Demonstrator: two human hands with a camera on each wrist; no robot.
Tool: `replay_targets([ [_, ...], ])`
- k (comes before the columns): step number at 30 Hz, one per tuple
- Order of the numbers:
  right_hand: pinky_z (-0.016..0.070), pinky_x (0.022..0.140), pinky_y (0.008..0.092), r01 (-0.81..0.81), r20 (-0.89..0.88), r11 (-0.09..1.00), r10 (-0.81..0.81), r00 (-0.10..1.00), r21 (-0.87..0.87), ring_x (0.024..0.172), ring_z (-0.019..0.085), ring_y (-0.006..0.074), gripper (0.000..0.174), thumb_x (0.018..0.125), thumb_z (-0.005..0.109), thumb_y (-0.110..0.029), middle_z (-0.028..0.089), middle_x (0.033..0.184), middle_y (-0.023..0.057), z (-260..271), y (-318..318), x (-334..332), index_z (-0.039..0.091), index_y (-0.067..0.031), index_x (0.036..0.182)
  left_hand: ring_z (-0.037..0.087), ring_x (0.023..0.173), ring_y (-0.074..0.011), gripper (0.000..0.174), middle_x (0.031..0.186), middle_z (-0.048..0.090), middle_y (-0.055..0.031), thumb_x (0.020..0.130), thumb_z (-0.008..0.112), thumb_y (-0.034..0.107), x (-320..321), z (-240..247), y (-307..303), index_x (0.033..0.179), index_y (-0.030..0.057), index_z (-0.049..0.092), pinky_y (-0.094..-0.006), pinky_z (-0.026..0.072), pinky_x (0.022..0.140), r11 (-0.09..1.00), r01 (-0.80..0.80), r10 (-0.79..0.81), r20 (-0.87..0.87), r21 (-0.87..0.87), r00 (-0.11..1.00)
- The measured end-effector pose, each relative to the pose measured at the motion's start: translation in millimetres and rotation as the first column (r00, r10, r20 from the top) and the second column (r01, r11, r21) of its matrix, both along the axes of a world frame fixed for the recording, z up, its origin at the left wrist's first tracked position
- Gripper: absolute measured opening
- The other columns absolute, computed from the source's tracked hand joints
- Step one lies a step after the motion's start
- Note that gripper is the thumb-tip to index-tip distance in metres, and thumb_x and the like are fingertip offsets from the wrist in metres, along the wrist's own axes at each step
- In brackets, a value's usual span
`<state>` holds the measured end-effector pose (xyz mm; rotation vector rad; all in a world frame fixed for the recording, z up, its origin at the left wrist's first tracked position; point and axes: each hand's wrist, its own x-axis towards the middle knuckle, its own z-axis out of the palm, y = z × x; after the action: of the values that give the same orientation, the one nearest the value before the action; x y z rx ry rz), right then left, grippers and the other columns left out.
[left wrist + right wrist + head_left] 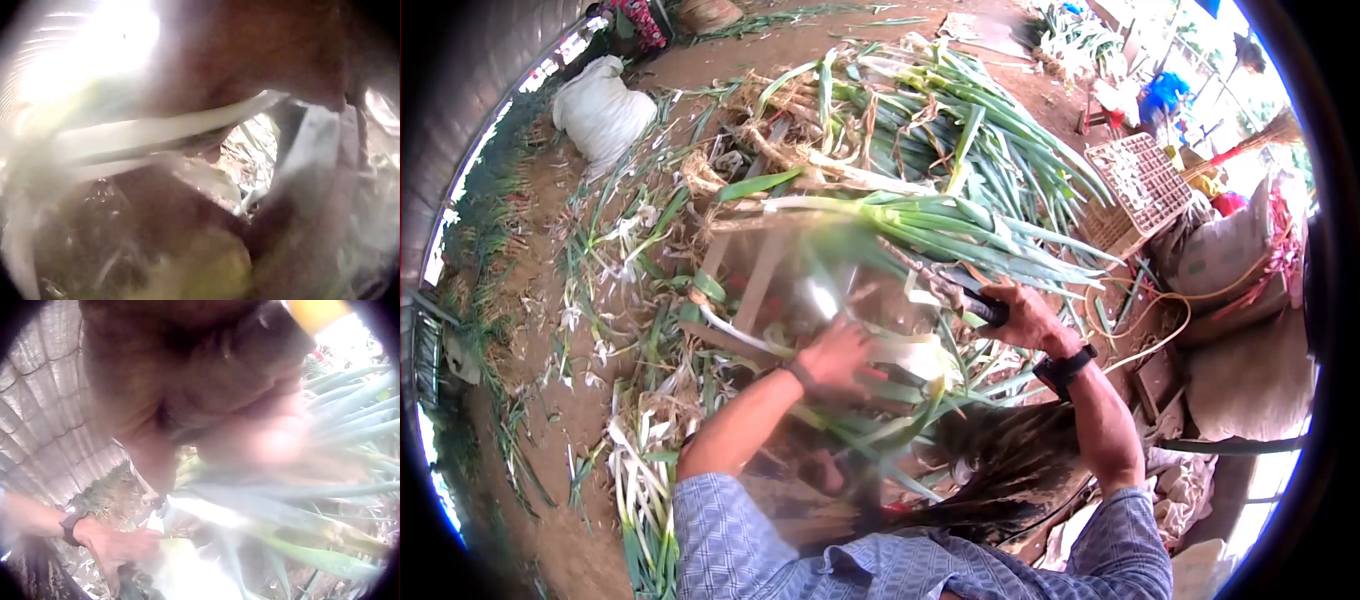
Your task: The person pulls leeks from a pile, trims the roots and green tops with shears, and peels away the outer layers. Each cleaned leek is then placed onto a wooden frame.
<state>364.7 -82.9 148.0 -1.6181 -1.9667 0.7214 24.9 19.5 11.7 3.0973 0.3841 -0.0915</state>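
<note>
In the head view my left hand (840, 355), blurred, is on the pale stalks of a green onion (915, 355) over my lap. The left wrist view shows a white stalk (169, 128) running between the dark parts of that hand; much there is blurred. My right hand (1025, 315) grips the black handle (985, 308) of a rod-like tool, which points up and left over the onions. In the right wrist view the fingers wrap round this dark handle (275, 337), and my left hand (119, 547) reaches to the glaring white stalks below.
A large heap of green onions (1000, 150) lies just ahead. Trimmed onions (640, 490) lie at the lower left, among scattered peelings. A white sack (605, 115) stands at the back left. To the right are a plastic crate (1145, 185), a yellowish hose (1170, 298) and stuffed sacks (1240, 260).
</note>
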Motion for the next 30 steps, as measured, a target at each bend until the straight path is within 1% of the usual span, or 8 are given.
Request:
replay_targets([
  [1,0.0536,0.074,0.0346,0.001,-0.012,0.998,-0.001,1.000,-0.055,0.078,0.068,0.0214,0.054,0.070,0.084,-0.022,0.071,0.088,0.0132,-6,3,0,0.066,-0.0013,0.116,0.054,0.107,-0.0311,0.077,0.111,0.060,-0.0137,0.075,0.068,0.066,-4,22,-7,0.118,0.0025,0.061,-0.0475,0.0364,0.100,0.997,-0.019,0.018,-0.006,-0.075,1.000],
  [5,0.0541,0.075,0.0347,-0.041,0.054,0.991,0.049,0.997,-0.129,0.079,0.069,0.0218,0.053,0.072,0.083,-0.024,0.071,0.089,0.0153,-5,10,-5,0.065,-0.0008,0.117,0.057,0.100,-0.0235,0.038,0.095,0.063,-0.0105,0.082,0.070,0.040,-17,29,-13,0.097,0.0051,0.065,-0.0398,0.0415,0.090,0.998,0.050,-0.059,-0.216,-0.045,0.975],
  [8,0.0542,0.077,0.0354,-0.045,0.071,0.996,0.050,0.996,-0.072,0.082,0.070,0.0234,0.054,0.070,0.083,-0.023,0.072,0.091,0.0155,-2,11,-11,0.065,-0.0010,0.117,0.060,0.088,-0.0229,0.030,0.084,0.064,-0.0060,0.078,0.074,0.032,-39,56,-7,0.091,0.0072,0.063,-0.0362,0.0436,0.084,0.998,-0.009,-0.005,-0.229,-0.061,0.973],
  [14,0.0540,0.075,0.0370,-0.019,0.142,0.988,0.041,0.989,-0.156,0.079,0.069,0.0261,0.047,0.071,0.080,-0.022,0.070,0.088,0.0151,-24,19,-9,0.067,-0.0034,0.112,0.055,0.062,-0.0192,0.015,0.059,0.055,-0.0012,0.069,0.070,0.012,-73,161,-39,0.070,0.0125,0.056,-0.0344,0.0417,0.061,0.993,0.113,-0.108,0.133,-0.029,0.985],
  [24,0.0527,0.073,0.0433,-0.191,0.097,0.969,0.208,0.973,-0.157,0.080,0.067,0.0359,0.043,0.068,0.077,-0.023,0.069,0.085,0.0168,-15,35,-59,0.067,-0.0067,0.106,0.049,0.050,-0.0146,0.017,0.055,0.048,0.0006,0.076,0.061,0.015,-23,154,-159,0.063,0.0139,0.050,-0.0302,0.0396,0.046,0.881,0.411,-0.233,0.541,-0.234,0.808],
  [28,0.0530,0.074,0.0424,-0.168,0.129,0.966,0.196,0.972,-0.196,0.082,0.068,0.0351,0.046,0.067,0.078,-0.023,0.069,0.086,0.0170,-11,33,-61,0.067,-0.0056,0.108,0.056,0.058,-0.0239,0.013,0.058,0.053,-0.0067,0.070,0.066,0.013,-76,180,-86,0.065,0.0090,0.055,-0.0396,0.0473,0.057,0.979,0.045,0.029,0.357,-0.198,0.934],
  [29,0.0531,0.074,0.0422,-0.152,0.128,0.968,0.180,0.975,-0.201,0.082,0.068,0.0347,0.048,0.067,0.078,-0.024,0.070,0.086,0.0168,-4,30,-60,0.067,-0.0058,0.109,0.061,0.067,-0.0279,0.006,0.068,0.060,-0.0099,0.077,0.065,0.011,-104,221,-46,0.076,0.0063,0.062,-0.0430,0.0510,0.066,0.989,-0.119,0.112,0.092,0.082,0.990],
  [30,0.0532,0.074,0.0420,-0.143,0.125,0.967,0.172,0.977,-0.212,0.082,0.068,0.0342,0.049,0.067,0.079,-0.024,0.070,0.087,0.0166,5,27,-60,0.067,-0.0061,0.110,0.063,0.077,-0.0309,0.008,0.081,0.062,-0.0132,0.083,0.062,0.009,-150,236,-4,0.090,0.0047,0.062,-0.0435,0.0503,0.076,0.870,-0.487,0.460,0.227,0.075,0.858],
])
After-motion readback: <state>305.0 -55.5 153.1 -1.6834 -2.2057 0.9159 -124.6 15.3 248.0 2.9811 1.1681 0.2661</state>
